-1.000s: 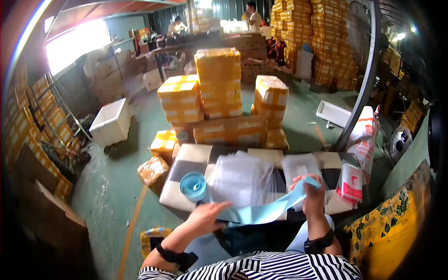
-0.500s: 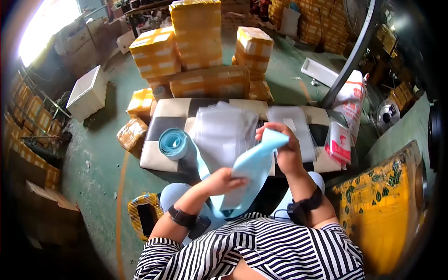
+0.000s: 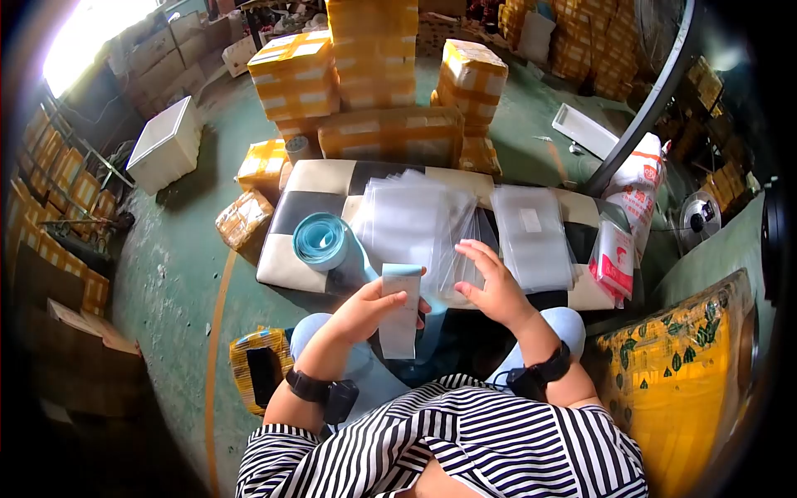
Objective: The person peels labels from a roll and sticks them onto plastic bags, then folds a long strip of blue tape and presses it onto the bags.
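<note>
My left hand [image 3: 371,309] pinches a folded paper strip [image 3: 400,319] over my lap, whitish on the face toward me and light blue along its top fold. The strip's blue length runs from a coiled roll [image 3: 320,242] standing on the left of the padded bench. My right hand [image 3: 496,286] is lifted to the right of the strip, fingers apart and holding nothing. Just beyond the hands lies a spread pile of clear plastic bags [image 3: 407,217]. A neater stack of clear bags [image 3: 531,232] sits to its right.
The black-and-cream checkered bench [image 3: 311,180] stands before my knees. Taped cartons [image 3: 390,137] rise behind it. A pink-and-white packet [image 3: 614,257] rests at its right end. A white foam box [image 3: 166,145] is on the floor at left, a yellow-wrapped package [image 3: 664,373] at right.
My right hand has let go of the strip's upper end and opened. The strip, stretched between both hands before, is now folded upright in my left hand. The view has shifted slightly.
</note>
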The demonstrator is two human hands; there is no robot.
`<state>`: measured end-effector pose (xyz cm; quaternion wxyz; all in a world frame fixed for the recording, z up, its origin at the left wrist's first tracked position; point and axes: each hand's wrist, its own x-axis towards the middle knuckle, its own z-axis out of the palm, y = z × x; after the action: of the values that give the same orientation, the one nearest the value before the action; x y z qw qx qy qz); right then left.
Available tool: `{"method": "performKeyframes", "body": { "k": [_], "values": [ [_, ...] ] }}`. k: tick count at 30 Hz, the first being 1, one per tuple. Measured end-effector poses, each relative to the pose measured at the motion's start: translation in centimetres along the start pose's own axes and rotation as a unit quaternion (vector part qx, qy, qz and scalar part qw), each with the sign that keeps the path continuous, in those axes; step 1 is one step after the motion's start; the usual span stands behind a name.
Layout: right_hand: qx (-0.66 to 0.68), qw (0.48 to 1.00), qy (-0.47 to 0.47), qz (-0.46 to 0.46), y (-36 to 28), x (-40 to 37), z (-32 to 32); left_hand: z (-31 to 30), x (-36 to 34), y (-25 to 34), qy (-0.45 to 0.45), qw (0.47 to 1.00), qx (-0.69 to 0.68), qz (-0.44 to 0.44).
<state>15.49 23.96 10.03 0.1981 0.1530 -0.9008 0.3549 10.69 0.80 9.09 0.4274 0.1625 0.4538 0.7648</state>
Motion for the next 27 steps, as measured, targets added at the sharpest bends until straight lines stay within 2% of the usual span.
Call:
{"method": "performKeyframes", "body": {
  "k": [3,4,5,7,8,9,10,11,13,16,19,21,22,23,25,26,27],
  "values": [
    [0.203,0.971,-0.057,0.115,-1.5,0.1,0.5,0.7,0.3,-0.3,0.002,1.0,0.013,0.029],
    [0.25,0.953,-0.07,0.156,-2.2,0.0,1.1,0.4,0.5,-1.1,0.028,0.997,0.063,0.02],
    [0.374,0.89,-0.112,0.234,-3.0,0.0,1.4,1.1,0.4,-0.9,0.027,0.997,0.068,0.023],
    [0.412,0.878,-0.083,0.229,-2.4,-0.6,3.2,1.2,0.6,-2.1,0.031,0.975,0.195,0.101],
    [0.427,0.865,-0.063,0.256,-2.7,-0.6,3.5,1.2,0.6,-2.4,0.038,0.976,0.196,0.085],
    [0.428,0.859,-0.059,0.275,-2.9,-0.5,3.3,1.2,0.6,-2.8,0.044,0.977,0.198,0.068],
    [0.425,0.866,-0.039,0.26,-2.9,-0.4,3.3,1.2,0.7,-3.5,0.034,0.98,0.165,0.101],
    [0.422,0.873,-0.016,0.245,-2.9,-0.3,3.3,1.1,1.1,-3.6,0.002,0.969,0.164,0.184],
    [0.391,0.886,-0.047,0.244,-2.3,-0.2,3.0,0.3,0.9,-2.2,-0.034,0.988,0.134,0.063],
    [0.358,0.893,-0.049,0.268,-1.7,0.0,3.2,-1.8,3.3,-2.2,-0.053,0.997,0.048,0.015],
    [0.341,0.911,0.008,0.232,-0.5,-0.2,3.8,-3.3,6.8,-3.9,-0.059,0.997,0.044,-0.02],
    [0.278,0.937,-0.031,0.208,-0.6,0.0,3.5,-4.1,8.5,-5.4,-0.043,0.996,0.077,-0.019],
    [0.239,0.945,-0.049,0.217,-0.1,-0.1,3.7,-4.0,8.3,-5.3,-0.075,0.997,0.032,0.004],
    [0.195,0.952,-0.075,0.222,-0.1,0.1,3.6,-4.1,8.5,-6.0,-0.06,0.997,-0.056,0.0],
    [0.174,0.964,-0.085,0.182,1.2,0.1,4.6,-5.9,9.5,-6.7,-0.069,0.996,0.041,-0.043],
    [0.13,0.976,-0.069,0.159,0.9,0.6,4.8,-5.4,8.5,-4.6,-0.042,0.98,0.192,-0.041],
    [0.155,0.974,-0.056,0.154,1.1,1.1,5.4,-5.5,8.5,-5.2,-0.035,0.995,0.093,0.013]
  ]
}}
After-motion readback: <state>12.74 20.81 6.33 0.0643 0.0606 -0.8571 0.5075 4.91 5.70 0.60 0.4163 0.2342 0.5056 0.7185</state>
